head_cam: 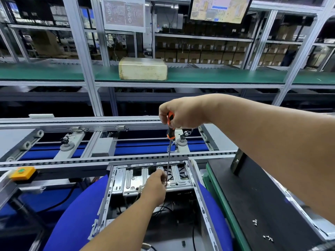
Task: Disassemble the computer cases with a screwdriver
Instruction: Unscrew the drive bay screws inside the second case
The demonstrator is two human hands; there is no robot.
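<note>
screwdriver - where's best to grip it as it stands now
Grip the orange-and-black handle from above, as the right hand does: the screwdriver stands nearly upright, tip down in the computer case. The left hand steadies the thin shaft low down.

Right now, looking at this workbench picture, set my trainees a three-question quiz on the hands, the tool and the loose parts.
1. True or false: the right hand grips the orange-and-black handle of the screwdriver from above.
2. Where does the left hand sit? A) on the yellow button box B) at the screwdriver's tip inside the open computer case C) on the cardboard box on the shelf
3. Fill in: the loose screws lie on the ______ panel to the right of the case.

Key: 1 true; 2 B; 3 black
</note>
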